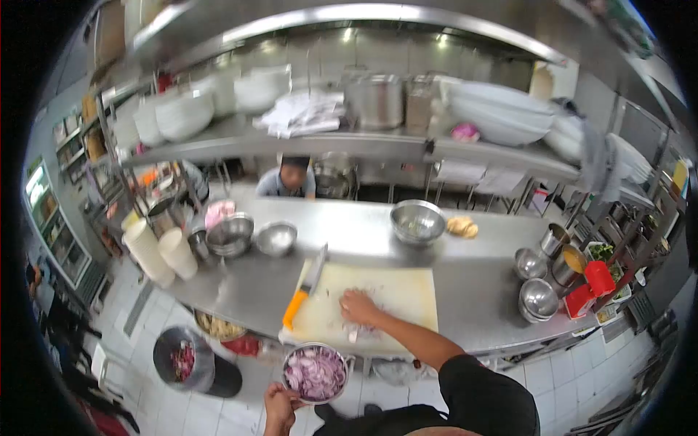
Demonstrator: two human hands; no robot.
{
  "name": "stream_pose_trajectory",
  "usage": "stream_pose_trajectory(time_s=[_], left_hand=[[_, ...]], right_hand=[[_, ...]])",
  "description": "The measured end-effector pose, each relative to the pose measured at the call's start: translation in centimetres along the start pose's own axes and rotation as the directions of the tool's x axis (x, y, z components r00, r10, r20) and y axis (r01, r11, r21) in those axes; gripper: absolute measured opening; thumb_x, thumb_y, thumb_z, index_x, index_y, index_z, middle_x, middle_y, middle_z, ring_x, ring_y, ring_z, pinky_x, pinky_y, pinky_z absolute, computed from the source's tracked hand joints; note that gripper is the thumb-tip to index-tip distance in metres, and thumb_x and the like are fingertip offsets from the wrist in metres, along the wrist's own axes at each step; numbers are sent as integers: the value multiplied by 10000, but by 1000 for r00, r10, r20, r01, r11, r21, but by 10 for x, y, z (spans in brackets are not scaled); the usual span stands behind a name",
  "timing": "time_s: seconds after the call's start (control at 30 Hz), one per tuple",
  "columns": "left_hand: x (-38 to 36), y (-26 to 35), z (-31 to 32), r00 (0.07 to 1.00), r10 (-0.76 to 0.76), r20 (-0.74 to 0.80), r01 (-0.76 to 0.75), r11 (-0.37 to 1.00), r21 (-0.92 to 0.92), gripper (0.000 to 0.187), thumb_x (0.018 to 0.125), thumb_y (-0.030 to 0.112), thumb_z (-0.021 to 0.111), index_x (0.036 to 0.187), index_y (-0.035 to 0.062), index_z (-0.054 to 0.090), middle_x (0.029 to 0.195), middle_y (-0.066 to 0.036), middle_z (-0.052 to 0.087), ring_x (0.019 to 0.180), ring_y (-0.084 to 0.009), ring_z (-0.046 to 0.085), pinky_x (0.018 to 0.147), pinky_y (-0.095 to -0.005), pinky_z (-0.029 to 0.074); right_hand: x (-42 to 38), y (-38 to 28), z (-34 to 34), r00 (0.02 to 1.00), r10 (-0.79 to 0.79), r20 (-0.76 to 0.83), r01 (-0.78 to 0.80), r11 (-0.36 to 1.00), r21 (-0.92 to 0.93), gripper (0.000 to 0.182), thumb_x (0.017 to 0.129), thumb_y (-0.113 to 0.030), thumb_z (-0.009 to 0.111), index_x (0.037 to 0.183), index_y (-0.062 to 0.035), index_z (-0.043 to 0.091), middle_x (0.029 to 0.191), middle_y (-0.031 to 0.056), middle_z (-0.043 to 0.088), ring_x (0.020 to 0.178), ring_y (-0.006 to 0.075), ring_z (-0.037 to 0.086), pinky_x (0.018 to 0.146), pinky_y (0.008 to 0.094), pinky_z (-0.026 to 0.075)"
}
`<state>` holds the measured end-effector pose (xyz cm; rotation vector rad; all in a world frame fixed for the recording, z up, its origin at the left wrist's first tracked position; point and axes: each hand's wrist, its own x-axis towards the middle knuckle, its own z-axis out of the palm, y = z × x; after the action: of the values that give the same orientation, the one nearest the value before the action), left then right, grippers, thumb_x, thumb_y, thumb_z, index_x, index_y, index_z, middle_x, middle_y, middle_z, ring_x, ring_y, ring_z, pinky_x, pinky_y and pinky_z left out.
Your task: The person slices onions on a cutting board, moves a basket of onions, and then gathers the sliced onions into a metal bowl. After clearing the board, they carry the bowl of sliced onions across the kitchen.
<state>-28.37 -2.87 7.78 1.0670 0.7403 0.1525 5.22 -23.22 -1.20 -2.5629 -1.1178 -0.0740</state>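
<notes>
My left hand [280, 401] grips the rim of a metal bowl [347, 374] full of sliced red onion [314, 372], held just below the counter's front edge. My right hand [356, 307] is on the pale cutting board [411, 298], its fingers curled together over small onion bits [367, 327]; what lies under them is hidden. A knife with an orange handle [294, 308] rests along the board's left side, its blade pointing away from me.
Metal bowls [418, 221] stand at the counter's back, others [538, 299] at the right. Stacked white containers [147, 251] are at the left end. A bin [222, 376] stands on the floor at lower left. Beyond the counter is a person [289, 180]. A shelf [363, 142] spans above.
</notes>
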Motion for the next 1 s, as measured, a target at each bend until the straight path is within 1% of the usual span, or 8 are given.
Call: stream_pose_trajectory(time_s=[0.13, 0.3, 0.4, 0.5, 0.8, 0.9, 0.97, 1.0], left_hand=[[63, -33, -27, 992, -78, 102, 51, 967, 251, 409, 892, 63, 382, 1289, 47, 476, 1186, -198, 600, 1004, -354, 638, 785, -477, 594], [36, 10, 9, 994, 26, 105, -39, 991, 131, 419, 878, 38, 392, 1290, 46, 468, 1198, -197, 590, 973, -358, 648, 756, -468, 604], [52, 1, 2, 986, 76, 148, -96, 987, 130, 376, 935, 97, 393, 1303, 68, 461, 1207, -196, 589, 976, -348, 649, 765, -483, 600], [56, -8, -8, 979, 117, 166, -141, 979, 145, 356, 985, 190, 420, 1326, 91, 454, 1214, -194, 586, 977, -341, 650, 771, -500, 596], [82, -22, -16, 967, 66, 247, -104, 984, 144, 497, 968, 355, 575, 1384, 124, 431, 1216, -189, 586, 977, -339, 648, 767, -508, 594], [17, 28, 35, 991, 67, 115, -70, 997, 21, 164, 837, -5, 446, 915, 136, 479, 741, -31, 496, 633, -190, 562, 503, -396, 536], [21, 23, 39, 982, 156, 111, -157, 988, 0, 164, 799, -35, 467, 823, 125, 442, 684, -48, 529, 597, -205, 594, 484, -374, 531], [27, 22, 36, 973, 135, 185, -132, 991, -30, 172, 791, -38, 477, 840, 123, 446, 687, -41, 537, 597, -178, 581, 498, -335, 508]], right_hand=[[-27, 19, -39, 999, 50, -21, -50, 999, -7, 345, 825, -214, 587, 1146, -106, 653, 1179, 134, 580, 1156, 328, 501, 983, 514, 370], [-53, 31, -36, 934, 245, -258, -241, 969, 49, 635, 866, -449, 614, 1398, -121, 504, 1344, 205, 499, 1268, 397, 428, 1059, 582, 286], [-104, -52, -69, 845, 490, -216, -506, 862, -25, 994, 801, -707, 601, 1535, -115, 287, 1526, 293, 254, 1390, 510, 243, 1115, 665, 150], [-125, -72, -52, 846, 532, -36, -534, 842, -83, 1242, 698, -841, 587, 1578, -110, 102, 1577, 330, 34, 1418, 589, 67, 1111, 714, 41], [-67, -36, -37, 864, 425, -270, -452, 891, -44, 1091, 706, -780, 634, 1552, -193, 271, 1577, 298, 137, 1408, 567, 156, 1128, 683, 109], [-43, 1, -33, 934, 299, -195, -311, 950, -35, 894, 763, -679, 648, 1478, -196, 417, 1538, 244, 287, 1395, 484, 271, 1128, 627, 206], [-33, 2, -44, 947, 320, -16, -319, 947, 26, 643, 819, -564, 645, 1303, -145, 597, 1399, 192, 496, 1330, 415, 403, 1101, 597, 278], [-33, 12, -31, 946, 304, -113, -292, 950, 106, 553, 813, -502, 673, 1214, -122, 647, 1325, 181, 548, 1263, 404, 462, 1075, 580, 311]])
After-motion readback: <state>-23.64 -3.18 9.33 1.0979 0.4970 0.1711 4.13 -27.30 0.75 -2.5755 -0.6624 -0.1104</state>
